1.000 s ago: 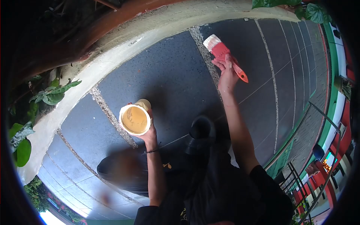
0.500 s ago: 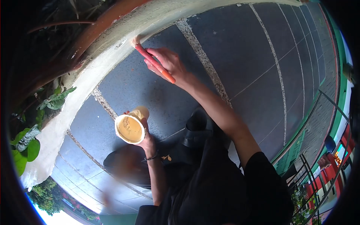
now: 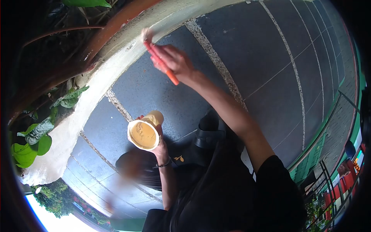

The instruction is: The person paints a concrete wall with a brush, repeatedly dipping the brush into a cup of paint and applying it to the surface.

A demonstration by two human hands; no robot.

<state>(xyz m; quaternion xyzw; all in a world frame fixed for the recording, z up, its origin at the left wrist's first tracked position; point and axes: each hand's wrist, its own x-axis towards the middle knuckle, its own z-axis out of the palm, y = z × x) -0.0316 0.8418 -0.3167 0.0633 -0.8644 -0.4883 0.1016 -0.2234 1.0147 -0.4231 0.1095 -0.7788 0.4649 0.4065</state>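
Note:
My right hand (image 3: 177, 65) is closed round the handle of a paintbrush (image 3: 172, 77), red toward the bristles and orange at the end. The pale bristles, blurred by motion, overlap the side of a cream-coloured low wall (image 3: 100, 79). Lower down, my left hand (image 3: 160, 148) grips a cream plastic tub (image 3: 156, 116) from beneath and the side, its mouth tilted toward me. Yellowish-cream paint (image 3: 145, 135) shows inside the tub, with darker marks on its surface. A dark band circles my left wrist.
Grey floor tiles (image 3: 262, 54) with pebbled strips (image 3: 216, 62) spread below. Behind the low wall are a reddish-brown pipe-like edge (image 3: 112, 33) and green leaves (image 3: 33, 149). A black shoe (image 3: 210, 133) is near the tub. Metal railings (image 3: 328, 181) stand at lower right.
The brush has moved slightly up along the wall, its bristles now blurred. The tub stays in my left hand; the whole view has shifted a little.

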